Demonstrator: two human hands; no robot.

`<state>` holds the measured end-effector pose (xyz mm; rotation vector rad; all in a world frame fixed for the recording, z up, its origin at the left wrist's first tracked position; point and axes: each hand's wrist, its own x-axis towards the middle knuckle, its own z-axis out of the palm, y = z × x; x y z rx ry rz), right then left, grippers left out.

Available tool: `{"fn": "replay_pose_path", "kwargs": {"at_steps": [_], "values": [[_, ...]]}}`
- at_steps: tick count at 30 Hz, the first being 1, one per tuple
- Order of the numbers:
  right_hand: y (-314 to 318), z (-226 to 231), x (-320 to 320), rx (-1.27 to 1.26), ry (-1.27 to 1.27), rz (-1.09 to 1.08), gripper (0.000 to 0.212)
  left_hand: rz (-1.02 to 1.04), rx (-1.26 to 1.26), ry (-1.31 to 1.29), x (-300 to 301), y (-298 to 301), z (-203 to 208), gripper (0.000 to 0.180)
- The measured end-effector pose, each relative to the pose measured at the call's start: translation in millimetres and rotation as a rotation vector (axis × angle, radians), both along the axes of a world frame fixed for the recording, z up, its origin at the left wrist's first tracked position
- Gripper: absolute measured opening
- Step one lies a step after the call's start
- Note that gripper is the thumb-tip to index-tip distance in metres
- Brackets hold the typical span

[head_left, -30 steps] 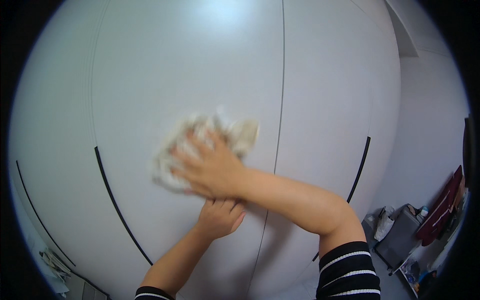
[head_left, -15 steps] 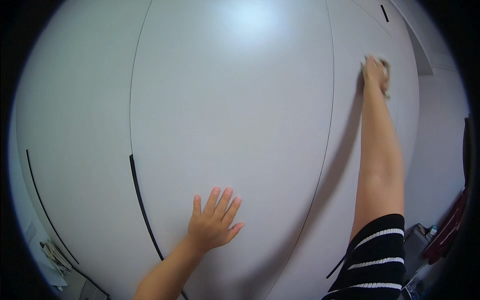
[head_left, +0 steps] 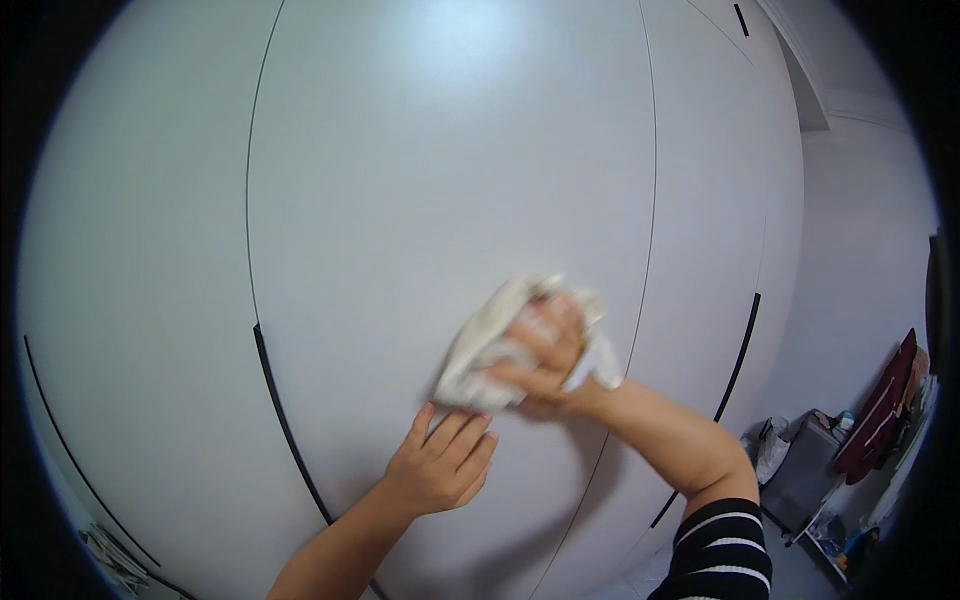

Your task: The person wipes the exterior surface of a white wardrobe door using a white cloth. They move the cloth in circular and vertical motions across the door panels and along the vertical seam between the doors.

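Observation:
A whitish cloth (head_left: 478, 345), bunched up and smeared by motion, is gripped by my right hand (head_left: 552, 350) in front of the large pale wardrobe door (head_left: 400, 190). Just below and to the left of it, my left hand (head_left: 438, 470) holds nothing. Its fingers are extended and slightly bent, with the tips at the cloth's lower edge; whether they touch it I cannot tell. The left palm is turned toward the door.
Long black handles (head_left: 285, 420) run along the door seams, another black handle (head_left: 738, 355) on the right. At the lower right stand a grey suitcase (head_left: 803, 470) and a low rack (head_left: 825, 560), with dark red cloth (head_left: 880, 410) hanging above. Papers (head_left: 112, 560) lie lower left.
My right hand has come down and leftward with the cloth, from high on the right-hand door to beside my left hand. My left hand's fingers are less spread; the view has shifted slightly right.

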<state>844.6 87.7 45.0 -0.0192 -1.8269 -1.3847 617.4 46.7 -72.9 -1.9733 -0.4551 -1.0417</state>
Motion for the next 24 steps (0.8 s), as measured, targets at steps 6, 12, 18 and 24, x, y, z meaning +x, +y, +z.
{"fn": "replay_pose_path", "kwargs": {"at_steps": [6, 12, 18, 24], "values": [[27.3, 209.5, 90.9, -0.004, 0.663, -0.161, 0.049, 0.161, 0.025, -0.03, 10.5, 0.2, 6.0, 0.044], [-5.6, 331.1, 91.5, -0.333, 1.046, -0.498, 0.053, 0.28, 0.044, -0.018, 6.5, 0.4, -4.3, 0.054], [23.9, 239.5, 120.1, -0.111, 0.704, -0.214, 0.042, 0.262, 0.054, -0.051, 9.7, 7.3, -5.5, 0.055], [-0.3, -34.0, 101.2, -0.21, 0.275, -0.212, 0.04, 0.295, 0.021, -0.01, 1.7, -4.6, 1.2, 0.056]]}}
